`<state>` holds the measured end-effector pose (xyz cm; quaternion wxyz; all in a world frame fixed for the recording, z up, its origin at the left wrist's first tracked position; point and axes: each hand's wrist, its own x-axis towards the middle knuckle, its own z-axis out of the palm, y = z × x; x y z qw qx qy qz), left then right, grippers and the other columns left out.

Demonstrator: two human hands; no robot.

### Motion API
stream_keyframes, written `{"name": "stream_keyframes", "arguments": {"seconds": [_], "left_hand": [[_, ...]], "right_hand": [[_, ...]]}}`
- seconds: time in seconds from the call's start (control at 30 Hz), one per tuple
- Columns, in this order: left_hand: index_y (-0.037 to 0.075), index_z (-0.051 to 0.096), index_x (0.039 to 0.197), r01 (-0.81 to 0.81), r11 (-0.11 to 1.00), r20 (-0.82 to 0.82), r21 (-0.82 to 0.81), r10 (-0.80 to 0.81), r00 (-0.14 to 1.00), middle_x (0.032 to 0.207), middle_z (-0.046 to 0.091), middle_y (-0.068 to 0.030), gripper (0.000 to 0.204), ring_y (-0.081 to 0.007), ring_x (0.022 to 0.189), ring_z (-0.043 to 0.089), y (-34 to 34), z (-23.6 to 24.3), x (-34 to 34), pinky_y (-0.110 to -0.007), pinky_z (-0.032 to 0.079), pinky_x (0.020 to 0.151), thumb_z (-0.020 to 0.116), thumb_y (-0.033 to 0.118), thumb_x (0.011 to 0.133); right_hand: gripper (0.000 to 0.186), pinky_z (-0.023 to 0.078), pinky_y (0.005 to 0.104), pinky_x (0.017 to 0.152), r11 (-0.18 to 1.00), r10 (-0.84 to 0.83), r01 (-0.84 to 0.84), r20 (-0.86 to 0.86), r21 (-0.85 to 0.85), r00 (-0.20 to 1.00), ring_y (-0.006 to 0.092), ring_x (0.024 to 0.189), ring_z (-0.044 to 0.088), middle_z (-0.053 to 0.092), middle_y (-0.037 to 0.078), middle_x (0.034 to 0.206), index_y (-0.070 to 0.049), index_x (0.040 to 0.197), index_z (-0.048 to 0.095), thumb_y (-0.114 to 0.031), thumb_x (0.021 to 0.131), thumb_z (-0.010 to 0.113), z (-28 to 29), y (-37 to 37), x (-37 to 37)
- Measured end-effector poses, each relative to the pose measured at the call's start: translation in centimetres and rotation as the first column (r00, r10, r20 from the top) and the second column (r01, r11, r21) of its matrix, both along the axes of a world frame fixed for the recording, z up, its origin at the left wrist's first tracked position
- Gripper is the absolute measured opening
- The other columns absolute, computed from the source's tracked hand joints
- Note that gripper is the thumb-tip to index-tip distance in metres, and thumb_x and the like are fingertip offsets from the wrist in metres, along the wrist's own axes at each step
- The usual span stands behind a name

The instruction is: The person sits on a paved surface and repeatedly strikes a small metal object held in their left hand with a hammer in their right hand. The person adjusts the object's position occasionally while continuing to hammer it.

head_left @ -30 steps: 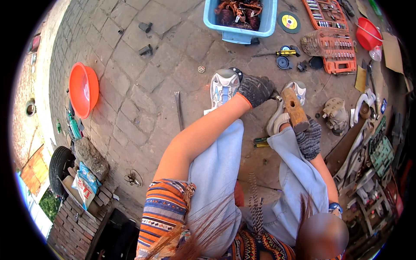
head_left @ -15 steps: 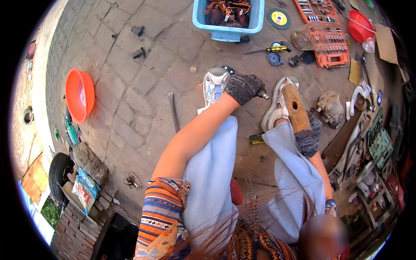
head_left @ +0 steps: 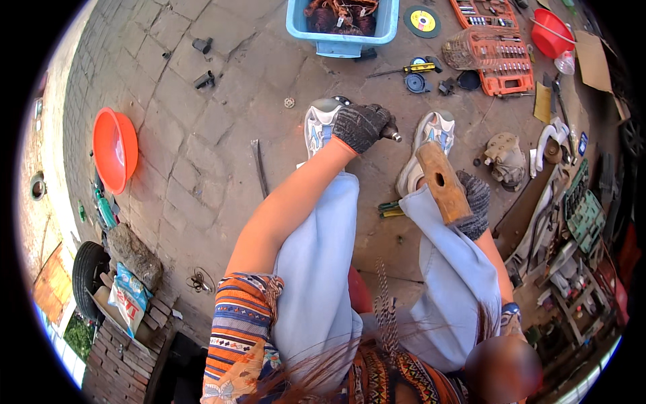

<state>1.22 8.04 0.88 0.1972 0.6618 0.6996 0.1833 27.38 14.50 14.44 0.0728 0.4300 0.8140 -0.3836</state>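
1. Head view, left side: the left hand (head_left: 362, 128), in a dark knitted glove, is over the left shoe (head_left: 315, 130). Its fingers are curled tightly around a short metal piece (head_left: 391, 134), whose outer end sticks out between the shoes.
2. Head view, that piece's line: its long axis runs roughly left to right, the free end pointing right and slightly near, toward the hammer (head_left: 449, 195).
3. Head view, right side: the right hand (head_left: 476, 205), also gloved, is folded against the hammer's near right side; its fingertips and the handle are hidden.
4. Head view, the key relation: the hammer head lies right and near of the metal piece, with a gap between. Its long axis slants from far left to near right, above the right trouser leg (head_left: 437, 236).
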Motion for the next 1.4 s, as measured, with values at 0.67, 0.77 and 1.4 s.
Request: {"name": "stream_keyframes", "arguments": {"seconds": [0.67, 0.77, 1.4], "left_hand": [[0.012, 0.064, 0.095, 0.016, 0.972, 0.105, 0.237, -0.042, 0.994, 0.102, 0.066, -0.0065, 0.021, -0.0254, 0.086, 0.065, -5.0, -0.9, -0.8, -0.038, 0.05, 0.069, 0.061, 0.02, 0.076], [0.012, 0.064, 0.096, 0.12, 0.963, 0.103, 0.241, -0.148, 0.984, 0.104, 0.067, -0.0083, 0.021, -0.0265, 0.085, 0.066, -5.0, 0.4, -0.3, -0.039, 0.051, 0.068, 0.061, 0.022, 0.078], [-0.001, 0.068, 0.09, -0.908, 0.392, 0.802, -0.151, 0.585, 0.119, 0.077, 0.068, -0.0094, 0.023, -0.012, 0.05, 0.055, -6.6, 6.7, -5.8, -0.025, 0.042, 0.046, 0.057, 0.019, 0.093]], "right_hand": [[0.03, 0.051, 0.0397, 0.07, 0.988, -0.007, 0.024, -0.113, 0.154, 0.994, 0.0356, 0.077, 0.064, 0.066, 0.019, 0.082, -0.003, 0.093, 0.069, -0.022, 0.07, 0.073, -3.0, -0.5, 0.5], [0.035, 0.05, 0.0401, 0.074, 0.946, -0.246, 0.223, 0.075, 0.234, 0.966, 0.0353, 0.082, 0.065, 0.067, 0.02, 0.086, -0.003, 0.1, 0.068, -0.028, 0.074, 0.072, -4.7, 0.2, 1.3], [0.034, 0.049, 0.0427, 0.083, 0.831, -0.467, 0.349, 0.203, 0.433, 0.861, 0.0343, 0.094, 0.064, 0.065, 0.018, 0.104, -0.007, 0.108, 0.064, -0.034, 0.088, 0.061, -12.3, 1.4, 9.1]]}}
